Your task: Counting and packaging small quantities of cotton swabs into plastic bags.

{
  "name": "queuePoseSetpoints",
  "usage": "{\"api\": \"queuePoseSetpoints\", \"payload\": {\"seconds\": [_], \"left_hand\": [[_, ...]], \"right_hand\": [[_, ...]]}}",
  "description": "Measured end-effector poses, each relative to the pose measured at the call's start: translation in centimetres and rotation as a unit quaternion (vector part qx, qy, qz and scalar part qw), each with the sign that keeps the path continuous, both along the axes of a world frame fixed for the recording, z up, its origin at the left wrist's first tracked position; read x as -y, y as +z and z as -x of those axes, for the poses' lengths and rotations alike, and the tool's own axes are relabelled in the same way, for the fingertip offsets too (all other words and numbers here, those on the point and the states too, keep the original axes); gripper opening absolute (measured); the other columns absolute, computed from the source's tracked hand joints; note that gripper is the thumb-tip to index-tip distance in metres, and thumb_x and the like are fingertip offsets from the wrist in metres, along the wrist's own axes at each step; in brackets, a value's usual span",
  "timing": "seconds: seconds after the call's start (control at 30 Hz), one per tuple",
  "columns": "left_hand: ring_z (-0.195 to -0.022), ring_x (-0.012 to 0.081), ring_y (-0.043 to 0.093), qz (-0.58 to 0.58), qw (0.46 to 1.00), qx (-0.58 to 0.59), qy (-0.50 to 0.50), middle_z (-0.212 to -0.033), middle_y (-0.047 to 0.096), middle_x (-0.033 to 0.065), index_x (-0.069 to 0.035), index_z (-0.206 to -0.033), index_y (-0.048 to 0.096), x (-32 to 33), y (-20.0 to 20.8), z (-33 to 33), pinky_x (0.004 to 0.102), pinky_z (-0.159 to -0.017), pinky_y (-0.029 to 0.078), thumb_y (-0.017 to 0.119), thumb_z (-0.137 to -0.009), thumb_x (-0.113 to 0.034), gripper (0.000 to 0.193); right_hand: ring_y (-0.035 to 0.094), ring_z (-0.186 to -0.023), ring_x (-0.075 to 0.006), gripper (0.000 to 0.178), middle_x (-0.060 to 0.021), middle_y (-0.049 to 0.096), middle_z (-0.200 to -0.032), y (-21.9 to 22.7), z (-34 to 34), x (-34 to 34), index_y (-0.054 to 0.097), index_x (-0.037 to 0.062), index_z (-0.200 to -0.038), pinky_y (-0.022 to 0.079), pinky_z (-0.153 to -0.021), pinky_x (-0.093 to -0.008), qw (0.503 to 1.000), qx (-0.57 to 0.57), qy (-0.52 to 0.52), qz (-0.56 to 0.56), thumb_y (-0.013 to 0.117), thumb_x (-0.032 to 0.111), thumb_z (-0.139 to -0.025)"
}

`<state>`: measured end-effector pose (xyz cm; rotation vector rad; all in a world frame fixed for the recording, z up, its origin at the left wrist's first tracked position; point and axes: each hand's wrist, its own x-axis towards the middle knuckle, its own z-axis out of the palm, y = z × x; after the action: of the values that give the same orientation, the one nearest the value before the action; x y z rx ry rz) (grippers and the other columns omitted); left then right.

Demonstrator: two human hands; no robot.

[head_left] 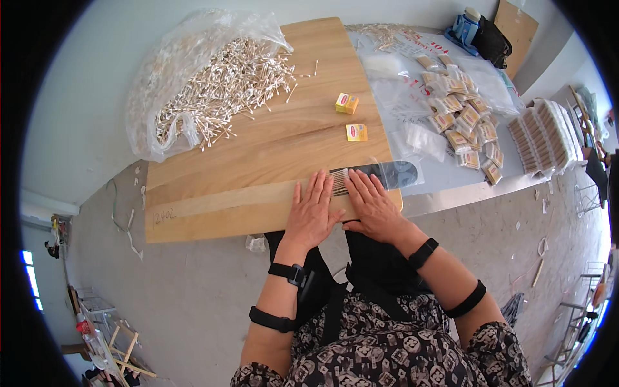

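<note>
Both my hands lie flat near the front edge of the wooden table, fingers stretched out. Between them is a small row of cotton swabs (338,183), lined up side by side. My left hand (312,211) borders the row on the left, my right hand (373,208) on the right; the fingers touch or nearly touch the swabs. Beyond my right fingers lies a dark, round-ended flat piece (403,171), partly covered by a clear plastic bag (391,177). Farther back are a yellow printed card (356,132) and a small stack of similar cards (346,103).
A large clear bag (145,122) spills a heap of loose cotton swabs (235,80) across the wooden tabletop (258,151). On the adjoining grey table, packed swab packets (467,119) are piled beside empty clear bags (425,140). Bundled packs (543,137) stand at its right end.
</note>
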<state>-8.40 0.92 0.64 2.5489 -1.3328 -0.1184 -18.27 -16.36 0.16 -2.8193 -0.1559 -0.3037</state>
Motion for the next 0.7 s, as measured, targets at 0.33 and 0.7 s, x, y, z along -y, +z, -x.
{"api": "queuePoseSetpoints", "payload": {"seconds": [0.33, 0.7], "left_hand": [[-0.147, 0.0267, 0.016, -0.024, 1.000, 0.003, 0.007, -0.158, 0.019, 0.0115, -0.006, -0.151, 0.022, -0.1, -0.1, -0.1, 0.0482, -0.118, 0.010, 0.042, -0.096, -0.049, 0.073], [-0.147, 0.0260, 0.015, -0.021, 1.000, 0.001, 0.004, -0.159, 0.018, 0.0112, -0.006, -0.151, 0.021, -0.1, -0.2, 0.0, 0.0465, -0.119, 0.008, 0.044, -0.095, -0.048, 0.074]], "right_hand": [[0.041, -0.127, -0.0359, 0.071, -0.0206, 0.045, -0.136, 0.9, -1.6, 0.4, 0.051, -0.0018, -0.126, 0.035, -0.104, -0.0460, 1.000, 0.017, 0.003, -0.022, 0.074, 0.041, -0.074], [0.059, -0.077, -0.0353, 0.005, -0.0133, 0.056, -0.083, -0.6, -4.3, 2.3, 0.056, 0.0025, -0.083, 0.049, -0.069, -0.0427, 0.982, 0.062, -0.012, -0.178, 0.060, 0.005, -0.081]]}}
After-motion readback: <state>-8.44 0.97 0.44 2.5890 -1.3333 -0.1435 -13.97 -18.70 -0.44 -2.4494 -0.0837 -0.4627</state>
